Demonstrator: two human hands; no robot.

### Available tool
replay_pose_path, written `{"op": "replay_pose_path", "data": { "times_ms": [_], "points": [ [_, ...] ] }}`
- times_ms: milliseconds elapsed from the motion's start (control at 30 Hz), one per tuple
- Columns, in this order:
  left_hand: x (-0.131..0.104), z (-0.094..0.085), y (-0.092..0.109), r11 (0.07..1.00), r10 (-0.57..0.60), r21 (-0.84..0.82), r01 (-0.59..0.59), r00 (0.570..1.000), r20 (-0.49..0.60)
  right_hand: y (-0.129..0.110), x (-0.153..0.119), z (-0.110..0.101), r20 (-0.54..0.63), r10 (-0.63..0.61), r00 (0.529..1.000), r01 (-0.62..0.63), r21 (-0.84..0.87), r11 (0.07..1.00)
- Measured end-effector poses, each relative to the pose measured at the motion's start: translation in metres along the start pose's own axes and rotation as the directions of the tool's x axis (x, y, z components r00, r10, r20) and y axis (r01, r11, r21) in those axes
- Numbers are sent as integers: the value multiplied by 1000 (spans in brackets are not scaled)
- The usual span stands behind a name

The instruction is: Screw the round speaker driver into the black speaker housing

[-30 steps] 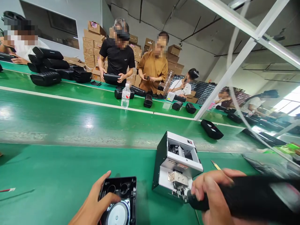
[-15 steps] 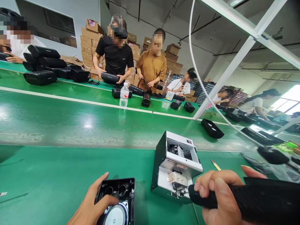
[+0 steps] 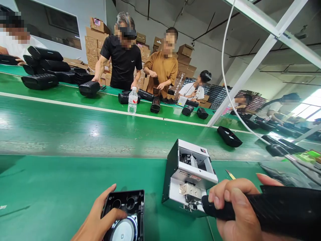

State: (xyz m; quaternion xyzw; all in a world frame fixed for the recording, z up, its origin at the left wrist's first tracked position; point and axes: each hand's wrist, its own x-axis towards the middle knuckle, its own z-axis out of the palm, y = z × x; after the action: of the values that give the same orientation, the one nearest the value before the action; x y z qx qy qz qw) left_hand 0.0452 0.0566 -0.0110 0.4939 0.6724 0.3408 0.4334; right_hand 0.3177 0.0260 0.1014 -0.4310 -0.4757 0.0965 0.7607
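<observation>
Resting at seven o'clock on the green desk (image 3: 50, 187), the left hand (image 3: 99, 222) holds the black speaker housing (image 3: 126, 214) flat, thumb across it. The right hand (image 3: 237, 214), fingers wrapped tight, grips the black screwdriver (image 3: 263, 211), its long axis pointing toward nine o'clock, tip touching the grey screw feeder (image 3: 188, 177) just beside the housing.

A factory assembly line, where workers stand along long green conveyor belts (image 3: 75, 130) strewn with black plastic speaker housings (image 3: 40, 81), stacked brown cardboard cartons (image 3: 96, 36) rising behind them beneath a white metal overhead frame (image 3: 263, 50).
</observation>
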Motion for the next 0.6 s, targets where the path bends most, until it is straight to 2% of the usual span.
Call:
{"op": "replay_pose_path", "data": {
  "times_ms": [67, 133, 200, 267, 333, 367, 400, 467, 500, 533, 600],
  "points": [
    [2, 3, 1, 998, -62, -1, 62, 998, 16, 0, 0, 0, 20, -4, 1000, 4, -13, 1000],
    [2, 4, 2, 998, -59, -4, 59, 998, 25, -1, 1, -2, 48, -31, 998, 31, 4, 1000],
    [2, 3, 2, 998, -64, -2, 64, 998, 21, -1, 2, -5, 140, -56, 989, 51, 36, 998],
    [3, 3, 1, 995, -95, 0, 95, 995, 10, -3, 5, -6, 312, -57, 948, 28, 96, 995],
    [4, 3, 0, 995, -104, -4, 104, 994, 9, -6, 7, -4, 456, -70, 887, -2, 155, 988],
    [5, 3, -1, 996, -89, -10, 89, 996, 16, -7, 8, -2, 483, -65, 873, -12, 155, 988],
    [5, 3, -2, 997, -71, -26, 72, 997, 29, -7, 9, 0, 461, -49, 886, -8, 122, 993],
    [5, 2, -3, 996, -46, -72, 50, 997, 56, -5, 8, 4, 326, 41, 944, -34, -26, 999],
    [5, 1, -3, 994, -46, -91, 51, 997, 63, -3, 5, 5, 276, 130, 952, -104, -107, 989],
    [5, 0, -3, 992, -58, -112, 66, 996, 69, -2, 0, 7, 243, 251, 937, -208, -189, 960],
    [4, -2, -2, 983, -102, -143, 115, 990, 94, -2, -12, 10, 230, 493, 839, -418, -306, 855]
  ]
}}
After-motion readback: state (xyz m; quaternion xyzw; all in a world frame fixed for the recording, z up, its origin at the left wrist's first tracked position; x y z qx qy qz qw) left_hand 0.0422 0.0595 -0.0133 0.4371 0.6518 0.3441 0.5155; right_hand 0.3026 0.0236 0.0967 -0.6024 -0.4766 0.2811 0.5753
